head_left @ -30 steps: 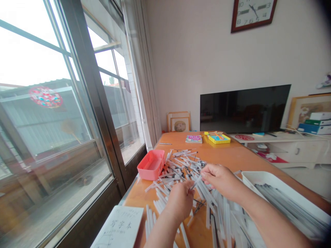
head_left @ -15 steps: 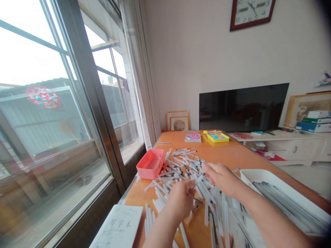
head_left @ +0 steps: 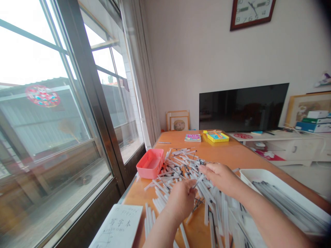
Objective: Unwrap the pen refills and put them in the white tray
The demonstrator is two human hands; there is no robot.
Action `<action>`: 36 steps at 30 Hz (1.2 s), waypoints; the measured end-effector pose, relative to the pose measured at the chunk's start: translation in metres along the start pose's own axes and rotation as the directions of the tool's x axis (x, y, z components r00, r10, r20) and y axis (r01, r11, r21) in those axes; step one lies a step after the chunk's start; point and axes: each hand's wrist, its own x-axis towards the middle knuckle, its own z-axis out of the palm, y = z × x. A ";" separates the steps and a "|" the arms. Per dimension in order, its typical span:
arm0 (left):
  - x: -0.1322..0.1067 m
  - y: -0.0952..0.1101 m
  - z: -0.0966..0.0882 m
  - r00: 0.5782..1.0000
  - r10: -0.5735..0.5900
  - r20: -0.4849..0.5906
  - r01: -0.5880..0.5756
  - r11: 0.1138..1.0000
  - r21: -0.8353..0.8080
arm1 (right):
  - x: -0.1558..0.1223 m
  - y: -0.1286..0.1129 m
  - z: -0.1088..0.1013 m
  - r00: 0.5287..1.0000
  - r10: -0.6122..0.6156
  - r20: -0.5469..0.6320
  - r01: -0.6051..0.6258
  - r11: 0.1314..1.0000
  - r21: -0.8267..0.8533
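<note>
My left hand (head_left: 182, 197) is closed, with thumb and forefinger pinching a translucent white pen barrel (head_left: 198, 180) that points up and to the right. Just beyond its far end, my right hand (head_left: 218, 175) has its fingers pressed together over the heap; whatever lies between its fingertips is too small to make out. Around and beneath both hands spreads a loose pile of pen parts (head_left: 178, 170), mostly clear white barrels mixed with dark refills and black bits. More white barrels (head_left: 224, 210) lie under my right forearm.
A pink basket (head_left: 147, 173) stands left of the pile. At right, a white tray (head_left: 249, 172) holds dark, thin refills (head_left: 279, 199). A notebook (head_left: 119, 224) lies near left. Farther back on the table (head_left: 176, 139) are a pen (head_left: 164, 142), a booklet (head_left: 192, 138) and a yellow box (head_left: 218, 138).
My right hand has shifted slightly left and its fingers have drawn together into a pinch. My left hand keeps its hold on the pen barrel, nearly unmoved.
</note>
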 end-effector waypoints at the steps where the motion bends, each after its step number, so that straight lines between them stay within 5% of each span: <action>1: 0.000 0.000 -0.001 1.000 -0.005 0.003 0.005 1.000 -0.002 | -0.001 -0.001 -0.002 1.000 0.014 0.026 -0.015 0.999 0.044; 5: 0.001 0.002 -0.003 1.000 -0.015 0.023 0.016 1.000 -0.026 | -0.002 -0.005 -0.007 0.994 -0.003 0.108 -0.015 0.985 0.172; 13: 0.001 0.002 0.001 1.000 -0.028 0.005 0.028 0.999 -0.025 | -0.001 -0.004 -0.002 1.000 0.018 -0.007 -0.018 1.000 -0.016; 19: 0.001 0.000 -0.001 0.999 -0.036 0.006 0.036 0.997 -0.063 | -0.001 -0.009 -0.006 0.996 -0.025 0.080 0.008 0.980 0.198; 26: 0.001 0.001 0.001 0.999 -0.043 0.012 0.044 0.997 -0.065 | 0.001 -0.005 -0.002 0.999 0.002 -0.035 0.000 0.999 0.043; 32: 0.001 0.000 0.000 0.999 -0.027 0.021 0.029 0.994 -0.105 | -0.001 -0.008 -0.006 0.996 -0.039 0.081 0.019 0.973 0.230; 36: 0.001 -0.001 0.002 0.999 -0.036 0.012 0.037 0.996 -0.082 | 0.000 -0.006 -0.003 0.999 -0.023 0.041 0.015 0.984 0.180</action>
